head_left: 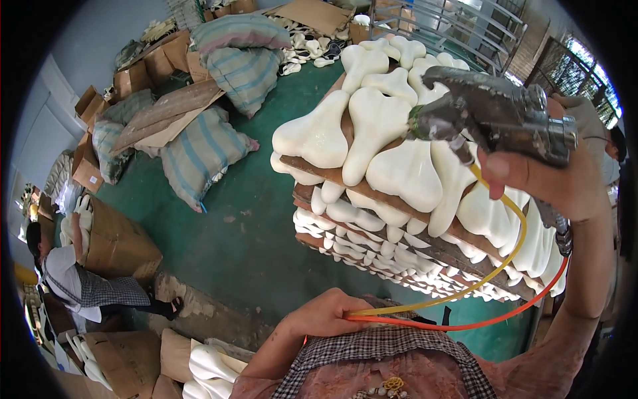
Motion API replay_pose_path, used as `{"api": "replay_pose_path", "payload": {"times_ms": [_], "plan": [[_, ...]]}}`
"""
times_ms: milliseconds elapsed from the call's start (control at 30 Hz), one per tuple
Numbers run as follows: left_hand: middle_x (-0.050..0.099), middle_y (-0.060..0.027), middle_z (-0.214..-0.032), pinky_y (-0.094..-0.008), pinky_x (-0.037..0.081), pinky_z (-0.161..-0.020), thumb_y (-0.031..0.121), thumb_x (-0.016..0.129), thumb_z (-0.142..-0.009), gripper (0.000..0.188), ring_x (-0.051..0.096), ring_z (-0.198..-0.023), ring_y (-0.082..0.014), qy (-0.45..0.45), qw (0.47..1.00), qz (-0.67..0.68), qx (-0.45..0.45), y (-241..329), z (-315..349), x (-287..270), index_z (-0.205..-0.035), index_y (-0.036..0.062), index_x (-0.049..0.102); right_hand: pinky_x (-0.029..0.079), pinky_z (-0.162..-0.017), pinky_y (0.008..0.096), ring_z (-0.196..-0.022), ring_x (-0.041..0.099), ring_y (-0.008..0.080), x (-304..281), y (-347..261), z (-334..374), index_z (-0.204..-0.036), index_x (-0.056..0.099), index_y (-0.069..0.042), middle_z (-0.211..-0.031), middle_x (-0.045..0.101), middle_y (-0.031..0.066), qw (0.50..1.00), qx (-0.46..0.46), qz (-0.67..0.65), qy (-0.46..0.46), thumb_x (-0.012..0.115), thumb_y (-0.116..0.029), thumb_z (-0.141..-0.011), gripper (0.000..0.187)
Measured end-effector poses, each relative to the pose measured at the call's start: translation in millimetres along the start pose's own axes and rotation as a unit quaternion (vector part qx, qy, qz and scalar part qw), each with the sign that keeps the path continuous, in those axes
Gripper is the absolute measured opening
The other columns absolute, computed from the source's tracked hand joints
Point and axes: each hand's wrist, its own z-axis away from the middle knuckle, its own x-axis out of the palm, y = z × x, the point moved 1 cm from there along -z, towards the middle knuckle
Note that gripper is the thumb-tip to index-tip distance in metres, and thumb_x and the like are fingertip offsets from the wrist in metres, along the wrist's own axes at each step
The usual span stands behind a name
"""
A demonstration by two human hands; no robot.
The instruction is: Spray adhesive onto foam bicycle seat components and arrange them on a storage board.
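My right hand (558, 179) is raised at the right, its fingers wrapped round the handle of a dark, stained spray gun (492, 113). The gun's nozzle points left, over white bicycle saddle pieces (379, 116) on the top board of a tall stack. A yellow hose (522, 229) and an orange hose (518, 318) hang from the gun and curve down to my waist. There my left hand (325, 312) is closed round both hoses, close to my checked apron (372, 346). Part of the right fingers is hidden behind the gun.
Brown boards (345, 174) layered with more saddle pieces form the stack ahead. Striped sacks (199, 153) and cardboard boxes (159, 60) lie at the far left. At the left another person (73, 272) bends by a large carton (119, 239). A metal rack (452, 30) stands behind.
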Motion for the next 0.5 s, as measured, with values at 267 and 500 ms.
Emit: {"api": "replay_pose_path", "payload": {"times_ms": [267, 500], "plan": [[0.063, -0.0136, -0.076, -0.0267, 0.045, -0.061, 0.007, 0.064, -0.076, 0.029, 0.057, -0.064, -0.0146, -0.001, 1.0, -0.006, -0.005, -3.9, -9.8, 10.0, -0.105, 0.0022, 0.062, 0.047, -0.058, 0.0232, -0.063, 0.061, 0.013, 4.7, -11.5, -10.5, -0.108, 0.057, 0.003, -0.075, 0.064, 0.0098, 0.998, 0.012, 0.059, 0.003, 0.071, -0.015, -0.076, 0.039], [0.059, -0.0156, -0.071, -0.0306, 0.044, -0.058, 0.007, 0.063, -0.075, 0.025, 0.055, -0.058, -0.0244, 0.032, 0.999, 0.011, 0.0, 3.7, -19.9, 21.9, -0.099, 0.0035, 0.062, 0.044, -0.057, 0.0227, -0.061, 0.056, 0.0099, -67.5, 45.7, -21.2, -0.084, 0.063, -0.003, -0.069, 0.06, 0.0035, 0.98, 0.028, 0.14, 0.142, 0.071, -0.024, -0.076, 0.024]]}}
